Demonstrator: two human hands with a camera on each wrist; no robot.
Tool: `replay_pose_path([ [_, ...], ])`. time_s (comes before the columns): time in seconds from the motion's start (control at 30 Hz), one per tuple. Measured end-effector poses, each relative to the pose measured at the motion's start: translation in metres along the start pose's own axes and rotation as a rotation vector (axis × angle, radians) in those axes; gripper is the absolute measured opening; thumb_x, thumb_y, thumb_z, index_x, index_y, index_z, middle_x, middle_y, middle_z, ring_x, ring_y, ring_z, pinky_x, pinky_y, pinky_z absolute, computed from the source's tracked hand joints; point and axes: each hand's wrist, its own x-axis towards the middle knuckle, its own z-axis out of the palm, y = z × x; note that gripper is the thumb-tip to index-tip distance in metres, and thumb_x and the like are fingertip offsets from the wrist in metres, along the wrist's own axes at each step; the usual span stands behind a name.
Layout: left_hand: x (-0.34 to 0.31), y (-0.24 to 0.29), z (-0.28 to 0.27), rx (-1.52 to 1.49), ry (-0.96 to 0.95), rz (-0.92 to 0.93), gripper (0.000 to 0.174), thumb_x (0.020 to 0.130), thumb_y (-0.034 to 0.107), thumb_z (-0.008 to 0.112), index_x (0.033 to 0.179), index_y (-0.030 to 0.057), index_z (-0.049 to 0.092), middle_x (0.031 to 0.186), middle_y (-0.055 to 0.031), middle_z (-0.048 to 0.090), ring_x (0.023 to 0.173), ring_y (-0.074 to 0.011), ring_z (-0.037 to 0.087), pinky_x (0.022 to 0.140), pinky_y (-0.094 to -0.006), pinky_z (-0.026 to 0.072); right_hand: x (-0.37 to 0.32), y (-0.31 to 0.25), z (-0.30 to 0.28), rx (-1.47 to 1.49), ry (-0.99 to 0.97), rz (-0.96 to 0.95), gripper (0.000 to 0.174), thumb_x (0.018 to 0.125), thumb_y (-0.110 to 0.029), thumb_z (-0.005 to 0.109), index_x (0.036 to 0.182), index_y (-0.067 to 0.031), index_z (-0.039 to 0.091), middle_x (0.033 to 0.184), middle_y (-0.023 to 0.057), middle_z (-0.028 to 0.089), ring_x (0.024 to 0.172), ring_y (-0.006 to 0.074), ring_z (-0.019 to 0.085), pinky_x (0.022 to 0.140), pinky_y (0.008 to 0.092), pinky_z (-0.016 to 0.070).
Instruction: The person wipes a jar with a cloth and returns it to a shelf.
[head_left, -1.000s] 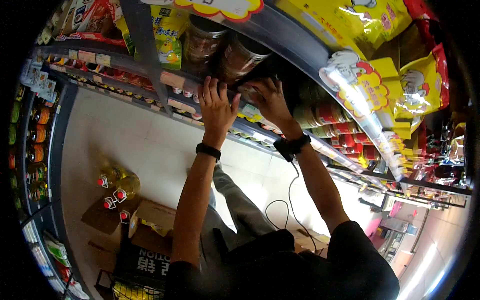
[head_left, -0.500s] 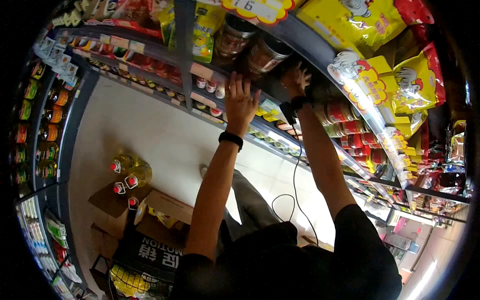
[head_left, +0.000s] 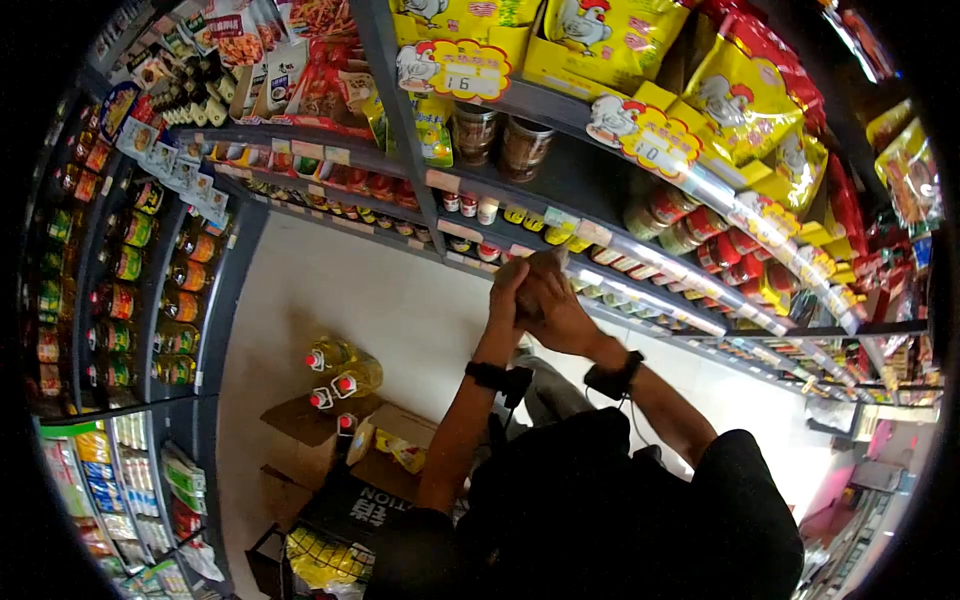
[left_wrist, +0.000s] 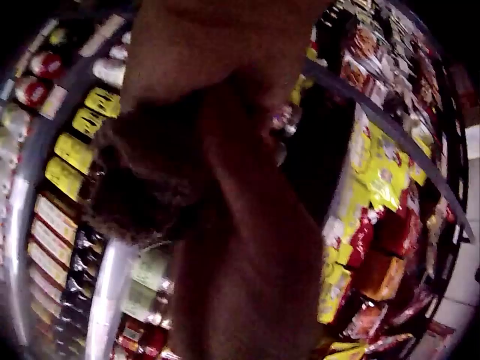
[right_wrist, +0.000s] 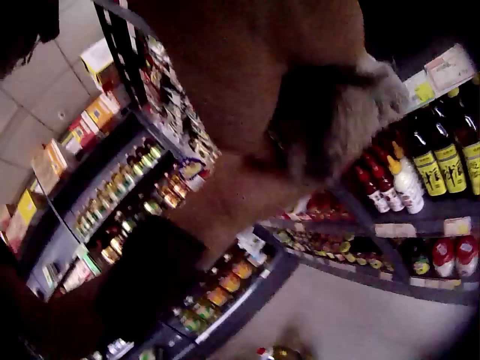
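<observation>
My left hand (head_left: pixel 508 290) and right hand (head_left: pixel 562 318) are together in front of the shelving, over the aisle floor. Between them they grip a crumpled, fuzzy grey-brown cloth (left_wrist: pixel 139 187). In the right wrist view the bunched cloth (right_wrist: pixel 356 124) bulges out past the dark palm area. From the head view most of it is hidden by fingers. Behind the hands is a dark shelf (head_left: pixel 575 190) bearing two dark-lidded jars (head_left: pixel 525 150) and a yellow pouch (head_left: pixel 432 135).
Red-lidded jars (head_left: pixel 735 250) stand farther right on that shelf, with yellow bags (head_left: pixel 740 95) above. Small bottles line the lower tier. Oil bottles (head_left: pixel 345 365) and an open cardboard box (head_left: pixel 400 440) sit on the floor at left, near a wire basket (head_left: pixel 325 560).
My right hand has withdrawn from deep in the shelf and met my left, which has left the shelf edge. Both are now lower and nearer my body; the head view has shifted.
</observation>
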Motion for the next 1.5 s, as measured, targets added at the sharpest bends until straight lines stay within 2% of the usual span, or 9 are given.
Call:
replay_pose_path([
  [0.13,-0.052,0.013,-0.083,0.215,0.045,0.09,0.043,0.092,0.029,0.067,0.125,0.0036,0.059,0.112,-0.0103,0.065,0.096,-0.0221,0.065,0.076,-0.0365,0.0567,-0.018,-0.029,-0.158,0.106,-0.035,0.032,0.062,0.087,-0.028,0.074,0.138,-0.0051,0.046,0.13,0.0192,0.059,0.12,0.0268,0.057,0.099,0.0409,0.047],
  [0.2,-0.097,0.035,-0.134,0.276,0.14,0.033,0.048,0.097,0.044,0.055,0.122,0.0022,0.061,0.089,-0.0078,0.069,0.059,-0.0169,0.064,0.039,-0.0282,0.0453,-0.093,-0.037,-0.249,0.118,0.347,0.703,0.032,0.081,-0.007,0.077,0.111,-0.0037,0.067,0.113,0.0142,0.067,0.112,0.028,0.061,0.097,0.0402,0.0478],
  [0.43,-0.236,0.092,-0.208,0.468,0.578,0.147,0.038,0.099,0.034,0.058,0.124,0.006,0.06,0.113,-0.0062,0.065,0.097,-0.0189,0.063,0.077,-0.0339,0.057,-0.15,-0.164,-0.434,0.278,0.381,-0.649,0.034,0.081,-0.008,0.075,0.114,-0.0042,0.065,0.116,0.0138,0.065,0.114,0.0275,0.058,0.1,0.0399,0.0453],
  [0.77,-0.218,-0.023,-0.19,0.591,0.636,-0.402,0.043,0.106,0.033,0.044,0.133,0.0003,0.054,0.133,-0.0129,0.058,0.112,-0.0262,0.058,0.092,-0.039,0.0523,-0.231,-0.165,-0.494,0.339,0.243,-0.77,0.038,0.082,-0.009,0.074,0.118,-0.0049,0.063,0.121,0.0133,0.061,0.119,0.0268,0.054,0.103,0.0395,0.0417],
  [0.83,-0.185,-0.055,-0.284,-0.118,-0.236,-0.712,0.039,0.104,0.032,0.047,0.128,0.0027,0.059,0.127,-0.0141,0.061,0.109,-0.0271,0.061,0.083,-0.0397,0.0561,-0.247,-0.16,-0.499,0.334,0.252,-0.755,0.039,0.082,-0.009,0.073,0.119,-0.005,0.062,0.122,0.0132,0.061,0.119,0.0266,0.053,0.104,0.0394,0.041],
  [0.97,-0.201,-0.118,-0.127,1.185,0.074,0.304,0.035,0.1,0.03,0.057,0.121,0.0017,0.061,0.109,-0.0136,0.068,0.09,-0.0253,0.068,0.08,-0.0376,0.0608,-0.289,-0.156,-0.508,0.336,0.292,-0.774,0.04,0.082,-0.01,0.073,0.121,-0.0053,0.061,0.123,0.013,0.059,0.121,0.0263,0.052,0.105,0.0393,0.0395],
  [1.03,-0.19,-0.132,-0.064,0.532,0.488,-0.168,0.038,0.098,0.03,0.058,0.12,-0.0009,0.061,0.111,-0.0135,0.067,0.1,-0.0258,0.065,0.08,-0.0396,0.0578,-0.306,-0.158,-0.511,0.333,0.29,-0.758,0.041,0.082,-0.01,0.072,0.121,-0.0054,0.061,0.124,0.0129,0.059,0.122,0.0262,0.051,0.106,0.0392,0.0388],
  [1.13,-0.174,-0.156,-0.048,0.271,0.017,-0.419,0.042,0.097,0.031,0.058,0.119,-0.0046,0.06,0.113,-0.0166,0.064,0.1,-0.0278,0.064,0.081,-0.0404,0.0571,-0.33,-0.168,-0.516,0.317,0.284,-0.738,0.042,0.083,-0.01,0.072,0.123,-0.0056,0.06,0.126,0.0127,0.057,0.123,0.0259,0.05,0.107,0.0391,0.0377],
  [1.5,-0.153,-0.243,0.024,0.435,0.317,-0.25,0.037,0.088,0.025,0.069,0.112,-0.0029,0.065,0.107,-0.0141,0.066,0.097,-0.0262,0.064,0.077,-0.0412,0.0545,-0.379,-0.206,-0.528,0.383,0.3,-0.79,0.046,0.083,-0.012,0.07,0.127,-0.0064,0.058,0.131,0.0122,0.054,0.128,0.0251,0.045,0.111,0.0386,0.0337],
])
